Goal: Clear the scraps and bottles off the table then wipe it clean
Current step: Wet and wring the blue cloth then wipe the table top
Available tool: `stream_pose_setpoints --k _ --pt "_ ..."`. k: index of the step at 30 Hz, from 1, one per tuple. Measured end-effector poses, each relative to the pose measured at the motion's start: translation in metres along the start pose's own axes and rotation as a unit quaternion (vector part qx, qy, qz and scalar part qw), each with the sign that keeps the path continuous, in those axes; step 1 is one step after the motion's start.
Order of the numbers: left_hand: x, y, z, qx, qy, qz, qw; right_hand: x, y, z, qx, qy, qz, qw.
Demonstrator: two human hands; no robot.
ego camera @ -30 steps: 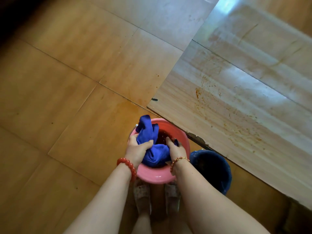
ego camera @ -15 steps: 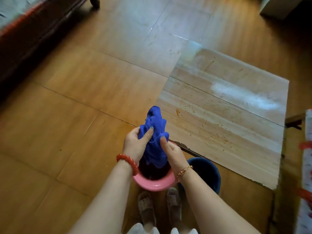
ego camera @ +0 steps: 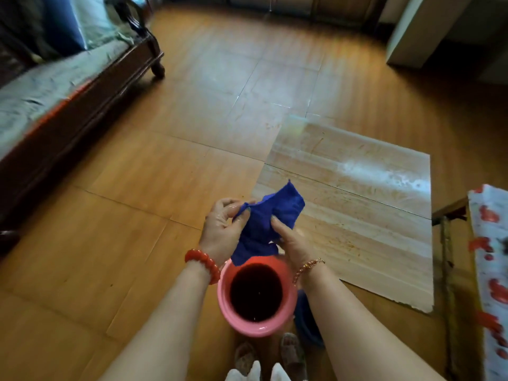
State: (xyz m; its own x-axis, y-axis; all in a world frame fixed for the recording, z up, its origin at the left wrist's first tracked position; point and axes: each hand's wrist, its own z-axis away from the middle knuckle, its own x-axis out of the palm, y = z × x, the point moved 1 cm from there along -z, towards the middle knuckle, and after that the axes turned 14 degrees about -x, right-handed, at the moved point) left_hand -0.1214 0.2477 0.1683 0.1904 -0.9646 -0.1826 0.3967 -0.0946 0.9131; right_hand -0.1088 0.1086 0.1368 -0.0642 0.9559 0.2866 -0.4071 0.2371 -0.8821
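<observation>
A wet blue cloth (ego camera: 268,220) hangs between both hands above a pink basin (ego camera: 228,312) of dark water on the floor. My left hand (ego camera: 221,229) pinches the cloth's upper left edge; my right hand (ego camera: 288,240) grips its right side. Just beyond the hands lies the low table top (ego camera: 357,215), pale wood-grain, smeared with orange-brown stains and a whitish wet patch near its far right.
A blue bucket (ego camera: 306,328) stands behind the pink basin, mostly hidden by my right arm. A dark wooden sofa (ego camera: 82,86) runs along the left. A red-patterned white cloth (ego camera: 492,270) covers furniture at the right edge. My slippered feet (ego camera: 269,353) are below the basin.
The cloth has been lifted out of the basin and raised higher, and it is being spread between the hands. The view has tilted up and back, showing more of the room.
</observation>
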Motion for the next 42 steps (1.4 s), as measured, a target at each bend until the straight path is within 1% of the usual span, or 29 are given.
stream_pose_setpoints --k 2,4,6,7,8,11,13,14,17,19,20,21,22,23,25,26,27,28,29,30,31,33,35,36,37,38,40,41,42 --pt "-0.004 0.012 0.003 0.024 0.053 0.004 0.998 0.001 -0.020 0.004 -0.041 0.034 0.055 0.997" --pt "-0.005 0.022 0.007 0.015 0.060 0.046 0.997 0.002 -0.039 0.005 -0.085 0.047 0.156 0.983" --pt "-0.005 0.029 0.009 0.004 0.076 0.037 0.996 0.005 -0.056 0.007 -0.104 0.056 0.257 0.959" --pt "-0.005 0.033 0.011 0.003 0.083 0.024 0.996 0.006 -0.062 0.007 -0.103 0.064 0.268 0.956" --pt "-0.004 0.038 0.012 -0.006 0.082 0.021 0.996 0.007 -0.067 0.008 -0.099 0.070 0.248 0.961" --pt "0.000 0.058 0.009 -0.032 0.061 0.052 0.996 0.006 -0.080 0.013 -0.075 0.049 0.083 0.992" --pt "0.001 0.074 0.006 -0.046 0.042 0.085 0.994 0.002 -0.082 0.013 -0.047 0.032 0.007 0.998" --pt "0.000 0.083 0.005 -0.059 0.026 0.110 0.992 0.000 -0.081 0.013 -0.025 0.016 -0.009 1.000" --pt "-0.009 0.092 -0.001 -0.111 -0.024 0.164 0.980 -0.005 -0.067 0.012 0.078 -0.051 0.035 0.995" --pt "-0.014 0.099 -0.001 -0.125 -0.059 0.179 0.974 -0.008 -0.056 0.015 0.162 -0.100 0.071 0.979" --pt "-0.020 0.098 -0.002 -0.134 -0.067 0.186 0.971 -0.008 -0.051 0.017 0.192 -0.126 0.070 0.971" --pt "-0.021 0.104 0.005 -0.163 -0.068 0.186 0.967 -0.007 -0.046 0.019 0.206 -0.147 0.057 0.966" --pt "-0.025 0.097 0.003 -0.176 -0.074 0.210 0.959 -0.007 -0.041 0.021 0.204 -0.159 0.021 0.966" --pt "-0.039 0.067 -0.012 -0.187 -0.073 0.231 0.952 -0.007 -0.037 0.022 0.193 -0.153 -0.025 0.969" --pt "-0.064 -0.033 -0.082 -0.259 -0.055 0.242 0.933 -0.004 -0.036 0.024 0.180 -0.113 -0.093 0.973" --pt "-0.071 -0.060 -0.096 -0.307 -0.031 0.251 0.917 -0.003 -0.038 0.026 0.168 -0.099 -0.104 0.975" --pt "-0.077 -0.064 -0.095 -0.309 -0.064 0.266 0.911 -0.002 -0.040 0.026 0.148 -0.087 -0.105 0.980" --pt "-0.075 -0.049 -0.082 -0.292 -0.087 0.274 0.912 -0.002 -0.044 0.026 0.130 -0.078 -0.107 0.983" --pt "-0.065 -0.016 -0.052 -0.277 -0.126 0.230 0.925 -0.004 -0.047 0.026 0.116 -0.076 -0.113 0.984" --pt "-0.058 0.029 -0.015 -0.257 -0.122 0.171 0.943 -0.008 -0.051 0.025 0.108 -0.078 -0.112 0.985" --pt "-0.051 0.049 0.000 -0.245 -0.129 0.119 0.954 -0.012 -0.052 0.021 0.105 -0.075 -0.105 0.986" --pt "-0.054 0.043 -0.003 -0.230 -0.133 0.032 0.964 -0.020 -0.054 0.014 0.115 -0.034 -0.045 0.992" --pt "-0.055 0.034 -0.006 -0.220 -0.097 -0.117 0.964 -0.028 -0.056 0.006 0.115 0.024 0.078 0.990" --pt "-0.054 0.029 -0.008 -0.209 -0.116 -0.183 0.954 -0.032 -0.058 0.004 0.113 0.048 0.142 0.982" --pt "-0.051 0.030 -0.007 -0.191 -0.153 -0.242 0.939 -0.037 -0.058 0.003 0.113 0.066 0.200 0.971" --pt "-0.045 0.030 -0.007 -0.185 -0.194 -0.292 0.918 -0.043 -0.058 0.002 0.114 0.076 0.234 0.963" --pt "-0.036 0.024 -0.013 -0.174 -0.245 -0.388 0.872 -0.050 -0.060 0.004 0.111 0.069 0.273 0.953" --pt "-0.030 0.022 -0.015 -0.159 -0.248 -0.435 0.851 -0.054 -0.061 0.004 0.108 0.055 0.309 0.943" --pt "-0.022 0.022 -0.020 -0.135 -0.229 -0.484 0.834 -0.059 -0.062 0.001 0.100 0.035 0.361 0.926"
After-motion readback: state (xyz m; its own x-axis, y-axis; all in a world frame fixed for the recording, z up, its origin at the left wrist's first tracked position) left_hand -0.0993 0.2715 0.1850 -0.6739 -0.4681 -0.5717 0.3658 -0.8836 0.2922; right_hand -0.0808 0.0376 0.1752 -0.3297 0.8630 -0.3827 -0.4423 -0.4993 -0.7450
